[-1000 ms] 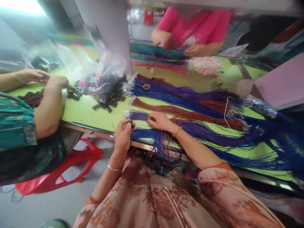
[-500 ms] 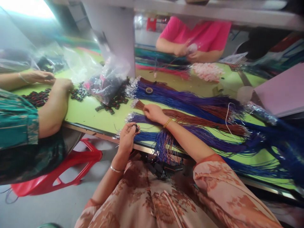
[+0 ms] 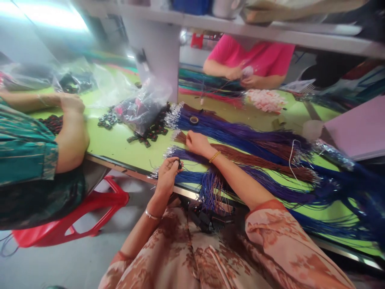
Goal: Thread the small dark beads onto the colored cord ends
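Black plug sits pinched in left hand, right hand curls at brown wires on green surface, whether gripping any unclear.

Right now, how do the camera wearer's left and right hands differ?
The left hand pinches a small black part; the right hand is at the brown wires, its grip unclear. The left hand is close to the near edge of the green table; the right hand is farther in. The left wears a silvery bangle, the right a yellow bracelet. Both are bare, without gloves.
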Tool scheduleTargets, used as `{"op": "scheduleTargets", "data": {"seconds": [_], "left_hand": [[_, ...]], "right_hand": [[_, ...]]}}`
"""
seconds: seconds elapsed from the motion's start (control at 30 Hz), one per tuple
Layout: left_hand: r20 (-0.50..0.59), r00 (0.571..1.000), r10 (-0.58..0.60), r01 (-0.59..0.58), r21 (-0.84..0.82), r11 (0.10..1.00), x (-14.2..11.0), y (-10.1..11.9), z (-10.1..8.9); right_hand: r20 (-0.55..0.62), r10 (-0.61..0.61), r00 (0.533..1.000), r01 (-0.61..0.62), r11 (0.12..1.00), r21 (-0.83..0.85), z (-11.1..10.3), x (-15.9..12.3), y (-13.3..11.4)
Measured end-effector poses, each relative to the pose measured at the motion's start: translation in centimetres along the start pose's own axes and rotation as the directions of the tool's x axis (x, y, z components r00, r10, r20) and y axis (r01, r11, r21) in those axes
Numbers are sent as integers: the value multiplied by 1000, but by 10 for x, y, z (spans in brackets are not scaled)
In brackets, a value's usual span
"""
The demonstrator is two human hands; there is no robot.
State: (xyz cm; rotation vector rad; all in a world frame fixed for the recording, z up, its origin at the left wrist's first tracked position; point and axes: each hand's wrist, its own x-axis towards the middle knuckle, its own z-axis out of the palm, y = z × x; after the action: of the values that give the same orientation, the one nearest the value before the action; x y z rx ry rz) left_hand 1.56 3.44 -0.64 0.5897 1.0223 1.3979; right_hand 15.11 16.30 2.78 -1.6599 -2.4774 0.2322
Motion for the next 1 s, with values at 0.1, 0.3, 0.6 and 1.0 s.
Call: {"op": "scheduleTargets", "data": {"seconds": [0.1, 0.3, 0.6, 1.0], "left_hand": [[-1, 1000, -3, 3, -3, 1000, 2, -2, -1], [16, 1000, 0, 0, -21, 1000, 1, -4, -4], [44, 998, -47, 50, -71, 996, 2, -3, -5], [94, 994, -63, 67, -45, 997, 4, -6, -8]], "right_hand": [[-47, -97, 994, 103, 986, 128, -4, 10, -11], [-156, -170, 973, 213, 922, 324, -11, 22, -28], [-143, -165, 976, 218, 690, 690, -9, -51, -20], [-194, -127, 973, 219, 779, 587, 4, -87, -17]]}}
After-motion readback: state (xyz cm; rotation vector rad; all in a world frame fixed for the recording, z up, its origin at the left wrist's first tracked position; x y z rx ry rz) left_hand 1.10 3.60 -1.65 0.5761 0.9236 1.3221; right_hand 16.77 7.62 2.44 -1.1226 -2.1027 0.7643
